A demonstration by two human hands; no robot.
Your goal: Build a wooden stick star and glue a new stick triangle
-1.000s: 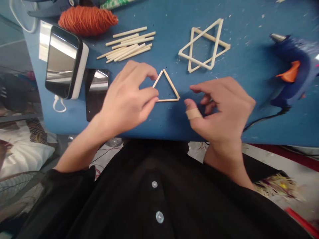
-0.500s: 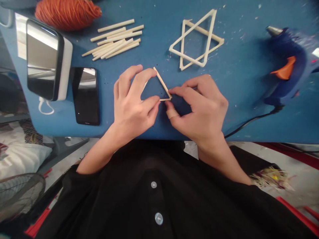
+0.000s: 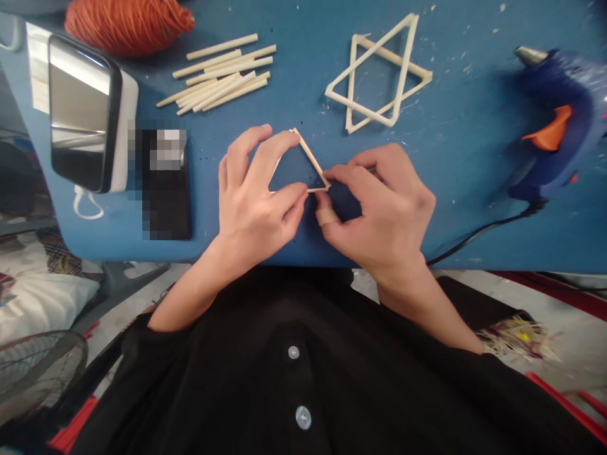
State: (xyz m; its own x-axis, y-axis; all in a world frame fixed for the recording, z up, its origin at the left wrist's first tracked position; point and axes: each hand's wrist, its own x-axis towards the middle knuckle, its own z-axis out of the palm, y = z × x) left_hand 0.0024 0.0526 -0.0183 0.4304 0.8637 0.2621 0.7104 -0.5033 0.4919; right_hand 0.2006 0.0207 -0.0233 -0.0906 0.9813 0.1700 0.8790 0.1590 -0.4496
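Observation:
A small triangle of pale wooden sticks (image 3: 310, 155) lies on the blue table between my hands. My left hand (image 3: 256, 189) curves over its left side, index finger at the top corner and thumb on the bottom stick, partly covering the left stick. At the lower right corner, my right hand (image 3: 384, 202) pinches the joint between thumb and index finger; a bandage wraps the thumb. Beyond the hands lies a six-pointed star (image 3: 399, 76) made of two overlapping stick triangles. A pile of loose wooden sticks (image 3: 227, 72) rests at the upper left.
A blue glue gun (image 3: 564, 120) with an orange trigger lies at the right, its black cord (image 3: 474, 239) running to the front edge. On the left are an orange yarn bundle (image 3: 128, 25), a white device with a dark screen (image 3: 83, 114) and a pixelated dark object (image 3: 165, 196).
Both hands keep their grip on the stick triangle, with the top corner now looking more closed. The view has shifted slightly.

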